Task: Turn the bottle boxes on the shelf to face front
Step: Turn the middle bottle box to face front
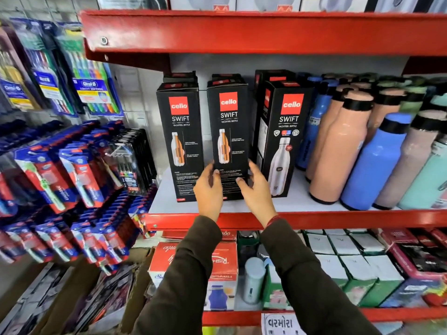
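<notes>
Three tall black bottle boxes stand upright on the white shelf board (302, 201). The left box (180, 139) and the middle box (228, 131) show a side with a cut-away bottle picture. The right box (285, 139) is turned slightly and shows a whole white bottle. More black boxes stand behind them. My left hand (209, 189) grips the lower left edge of the middle box, and my right hand (256, 187) grips its lower right edge. The hands cover the bottom of this box.
Loose bottles (377, 160) in peach, blue and mint crowd the shelf to the right of the boxes. A red shelf (242, 32) hangs close overhead. Toothbrush packs (72, 180) hang at the left. Boxes and bottles fill the lower shelf (338, 269).
</notes>
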A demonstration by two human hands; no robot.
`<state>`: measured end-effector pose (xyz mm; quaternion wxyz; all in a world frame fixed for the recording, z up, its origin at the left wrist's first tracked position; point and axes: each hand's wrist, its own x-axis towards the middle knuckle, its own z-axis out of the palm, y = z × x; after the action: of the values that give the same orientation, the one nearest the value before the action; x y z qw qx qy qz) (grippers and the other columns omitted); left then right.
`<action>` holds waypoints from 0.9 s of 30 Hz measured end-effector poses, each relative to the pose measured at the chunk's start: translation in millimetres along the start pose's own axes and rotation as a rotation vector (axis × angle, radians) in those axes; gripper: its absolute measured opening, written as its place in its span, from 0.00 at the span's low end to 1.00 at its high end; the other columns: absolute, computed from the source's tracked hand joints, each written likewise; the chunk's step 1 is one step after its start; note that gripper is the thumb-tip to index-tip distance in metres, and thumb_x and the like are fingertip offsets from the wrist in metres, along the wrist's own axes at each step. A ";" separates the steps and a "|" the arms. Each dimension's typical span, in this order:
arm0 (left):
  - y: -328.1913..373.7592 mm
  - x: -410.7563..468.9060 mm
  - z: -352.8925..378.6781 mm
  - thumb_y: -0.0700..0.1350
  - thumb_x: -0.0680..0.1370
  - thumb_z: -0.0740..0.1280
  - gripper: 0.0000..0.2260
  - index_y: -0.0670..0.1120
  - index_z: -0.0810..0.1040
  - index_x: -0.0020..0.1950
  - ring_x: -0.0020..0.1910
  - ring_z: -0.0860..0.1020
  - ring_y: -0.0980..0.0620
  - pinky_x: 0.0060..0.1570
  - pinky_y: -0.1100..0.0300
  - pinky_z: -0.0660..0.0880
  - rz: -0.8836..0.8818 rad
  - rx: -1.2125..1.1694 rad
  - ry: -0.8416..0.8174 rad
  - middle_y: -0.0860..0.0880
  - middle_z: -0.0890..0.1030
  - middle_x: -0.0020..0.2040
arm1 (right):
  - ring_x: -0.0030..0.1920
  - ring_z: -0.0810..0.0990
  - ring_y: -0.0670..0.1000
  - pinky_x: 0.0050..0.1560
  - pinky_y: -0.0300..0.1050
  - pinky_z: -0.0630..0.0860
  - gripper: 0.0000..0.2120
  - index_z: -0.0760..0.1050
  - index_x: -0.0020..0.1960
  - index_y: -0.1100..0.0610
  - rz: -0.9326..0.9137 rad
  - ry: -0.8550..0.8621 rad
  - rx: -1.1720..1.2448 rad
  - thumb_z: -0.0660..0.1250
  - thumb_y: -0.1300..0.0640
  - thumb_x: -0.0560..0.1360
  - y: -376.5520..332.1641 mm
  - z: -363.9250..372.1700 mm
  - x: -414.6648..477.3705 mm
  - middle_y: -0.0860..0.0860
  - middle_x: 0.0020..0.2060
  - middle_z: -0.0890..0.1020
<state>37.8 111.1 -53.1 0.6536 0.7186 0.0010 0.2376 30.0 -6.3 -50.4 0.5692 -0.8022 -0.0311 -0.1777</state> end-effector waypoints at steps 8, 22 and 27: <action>5.7 -14.1 -2.3 0.58 0.81 0.59 0.15 0.55 0.85 0.54 0.54 0.85 0.53 0.58 0.44 0.81 -0.037 -0.269 0.073 0.60 0.86 0.49 | 0.58 0.81 0.43 0.59 0.40 0.78 0.37 0.70 0.65 0.45 -0.080 0.095 -0.055 0.82 0.46 0.60 -16.1 -8.6 -5.2 0.44 0.56 0.83; 1.8 -9.6 -12.6 0.42 0.84 0.58 0.17 0.45 0.71 0.73 0.66 0.74 0.57 0.66 0.68 0.68 0.148 0.040 0.008 0.48 0.78 0.68 | 0.58 0.76 0.38 0.60 0.34 0.74 0.41 0.64 0.72 0.52 0.011 0.007 0.041 0.80 0.56 0.65 -17.7 -17.5 -4.5 0.38 0.57 0.76; -3.1 -3.1 -18.9 0.41 0.82 0.62 0.16 0.45 0.73 0.71 0.57 0.79 0.59 0.56 0.79 0.71 0.107 0.007 -0.098 0.51 0.80 0.61 | 0.76 0.62 0.44 0.77 0.47 0.61 0.44 0.49 0.80 0.50 -0.068 -0.095 -0.005 0.72 0.57 0.73 -17.9 -21.9 -4.3 0.44 0.76 0.63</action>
<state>29.5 128.3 -56.5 0.6366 0.7307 -0.0687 0.2367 16.0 -19.6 -29.3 0.5587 -0.8095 -0.0851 -0.1589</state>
